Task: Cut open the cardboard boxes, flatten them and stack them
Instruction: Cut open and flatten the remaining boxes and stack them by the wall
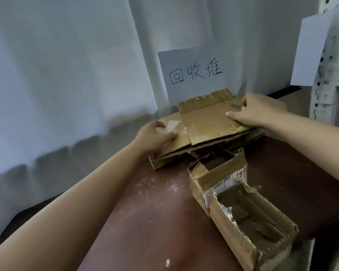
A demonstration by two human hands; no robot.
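A flattened brown cardboard box (205,122) lies on top of a low stack of flattened cardboard (164,161) at the far side of the table. My left hand (155,136) grips its left flap, thumb on top near a strip of tape. My right hand (258,112) holds its right edge, fingers pressed on the top face. Two opened boxes stand nearer to me: a small one (219,173) with a torn label, and a longer one (249,222) with its top open.
The table (155,222) is dark reddish-brown and scuffed. A white paper sign (192,75) with handwritten characters leans on the wall behind the stack. A white perforated metal rack upright (325,71) stands at the right, with another white sheet (309,51) hanging on it.
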